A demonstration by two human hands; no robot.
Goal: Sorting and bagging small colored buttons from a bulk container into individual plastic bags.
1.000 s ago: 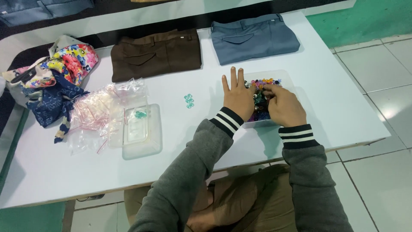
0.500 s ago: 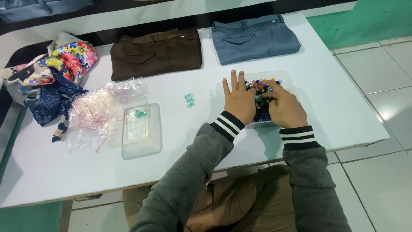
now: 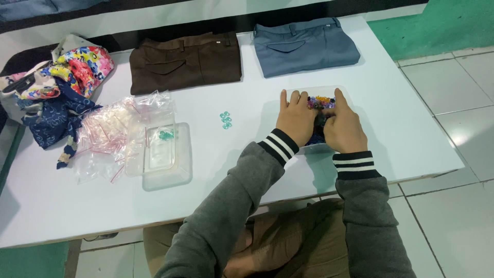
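Beads (image 3: 321,101), small and many-coloured, are sitting in a clear shallow tray (image 3: 339,92) at the right side of the white table (image 3: 401,139), just in front of me. I am resting my left hand (image 3: 296,119) flat over the tray's left part, fingers together and stretched forward, while my right hand (image 3: 343,127) is curling over the pile, its fingertips tucked down among the beads; whether they are pinching one I cannot tell, since the knuckles are hiding them.

As I judge it, I am sorting through the pile and picking out pieces of one colour. A few teal beads (image 3: 225,120) are lying apart on the bare table to my left, and more teal ones are showing inside a small clear bag (image 3: 162,146) lying on a second clear tray (image 3: 167,172), beside a heap of empty little bags (image 3: 110,131).

Any next move is calling for a fine pinch with the left hand steadying the tray, because the beads are tiny and roll easily.

Two folded trousers, brown (image 3: 185,62) and blue-grey (image 3: 303,46), are lying at the far edge.
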